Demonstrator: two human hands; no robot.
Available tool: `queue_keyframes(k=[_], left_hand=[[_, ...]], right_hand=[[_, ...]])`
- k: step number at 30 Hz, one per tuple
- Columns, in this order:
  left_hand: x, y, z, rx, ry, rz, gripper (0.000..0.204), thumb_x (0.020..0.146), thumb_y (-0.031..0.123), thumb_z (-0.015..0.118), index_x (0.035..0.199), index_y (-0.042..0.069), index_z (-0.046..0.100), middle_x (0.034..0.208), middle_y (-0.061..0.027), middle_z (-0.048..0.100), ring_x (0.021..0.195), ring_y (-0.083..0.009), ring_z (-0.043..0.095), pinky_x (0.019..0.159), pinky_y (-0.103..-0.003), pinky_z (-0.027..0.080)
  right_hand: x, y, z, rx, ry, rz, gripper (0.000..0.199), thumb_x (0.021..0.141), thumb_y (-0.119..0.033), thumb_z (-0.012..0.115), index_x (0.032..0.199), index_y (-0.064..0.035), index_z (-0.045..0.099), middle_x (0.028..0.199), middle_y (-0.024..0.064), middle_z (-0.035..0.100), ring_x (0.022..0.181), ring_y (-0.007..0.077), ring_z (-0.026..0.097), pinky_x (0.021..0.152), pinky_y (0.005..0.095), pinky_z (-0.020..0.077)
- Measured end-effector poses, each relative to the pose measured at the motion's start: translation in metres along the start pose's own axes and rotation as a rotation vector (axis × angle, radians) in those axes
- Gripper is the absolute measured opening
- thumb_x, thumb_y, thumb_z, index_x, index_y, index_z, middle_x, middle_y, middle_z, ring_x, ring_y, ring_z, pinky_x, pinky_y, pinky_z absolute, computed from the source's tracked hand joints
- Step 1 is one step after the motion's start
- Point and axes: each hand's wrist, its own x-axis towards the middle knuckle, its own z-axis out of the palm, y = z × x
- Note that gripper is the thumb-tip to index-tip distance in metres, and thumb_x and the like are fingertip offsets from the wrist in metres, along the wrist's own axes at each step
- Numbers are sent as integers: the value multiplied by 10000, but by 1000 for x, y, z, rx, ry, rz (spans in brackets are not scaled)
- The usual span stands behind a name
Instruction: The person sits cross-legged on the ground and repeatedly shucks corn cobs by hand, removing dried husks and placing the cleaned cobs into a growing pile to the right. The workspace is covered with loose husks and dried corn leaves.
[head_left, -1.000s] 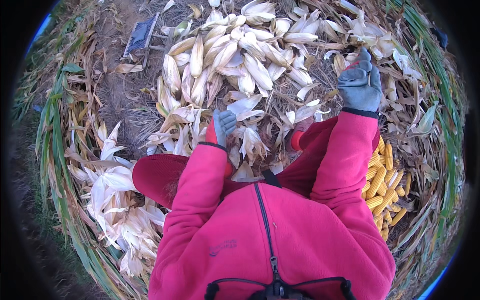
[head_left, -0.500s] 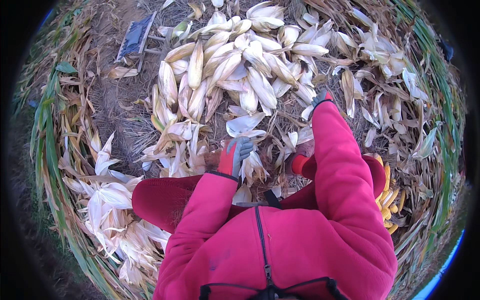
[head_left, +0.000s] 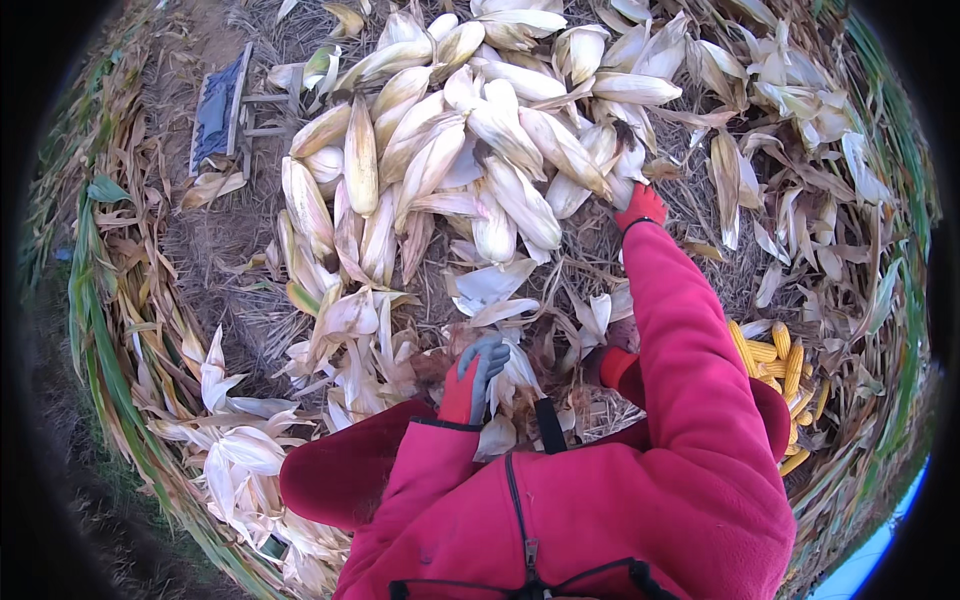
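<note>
A pile of ears of corn in pale dry husks [head_left: 440,150] lies ahead of me. At its right edge my right hand [head_left: 640,206], in a red and grey glove, closes around the near end of an ear of corn [head_left: 630,160]; its fingertips are partly hidden. Nearer to me, above my left knee, my left hand [head_left: 476,378] is in a matching glove with its fingers curled together. Whatever it may hold is hidden. Loose husks [head_left: 515,385] lie right beside it.
Husked yellow ears [head_left: 790,365] are heaped beside my right knee. Stripped husks [head_left: 240,460] pile up to my left. A small low stool with a dark cloth top [head_left: 218,110] stands at the far left. Stalks and leaves [head_left: 95,330] ring the ground.
My right hand has moved against the right edge of the pile and onto an ear. My left hand has come slightly nearer to me. The view has shifted a little.
</note>
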Motion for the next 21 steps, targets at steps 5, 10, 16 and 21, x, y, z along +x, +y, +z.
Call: queue_keyframes(k=[5,10,16,21], left_hand=[[2,-2,2,23,6,-7,386,929,293,448,1156,-17,494,1052,-156,587,957,-224,586,867,-323,447],[-6,-2,2,17,-54,39,401,920,309,460,1147,-21,496,1018,-141,591,911,-197,591,827,-296,463],[-16,-3,0,76,-83,112,367,923,292,442,1112,-12,523,982,-116,597,891,-186,594,804,-282,470],[-13,-4,-3,36,11,161,357,876,301,538,1083,10,542,923,-96,614,832,-176,603,779,-281,469]], right_hand=[[5,-3,-7,-123,-183,-89,832,536,-520,749,1174,-71,461,1125,140,559,988,296,570,833,373,460],[-17,6,13,239,-322,-175,790,540,-513,749,1116,-30,507,989,179,626,843,308,621,777,397,486],[-118,-3,15,881,-594,-241,759,547,-475,759,1104,-23,510,982,171,623,856,298,619,779,388,485],[-206,-23,-10,1189,-672,-379,734,553,-443,767,1094,-17,512,976,165,620,867,289,617,781,380,484]])
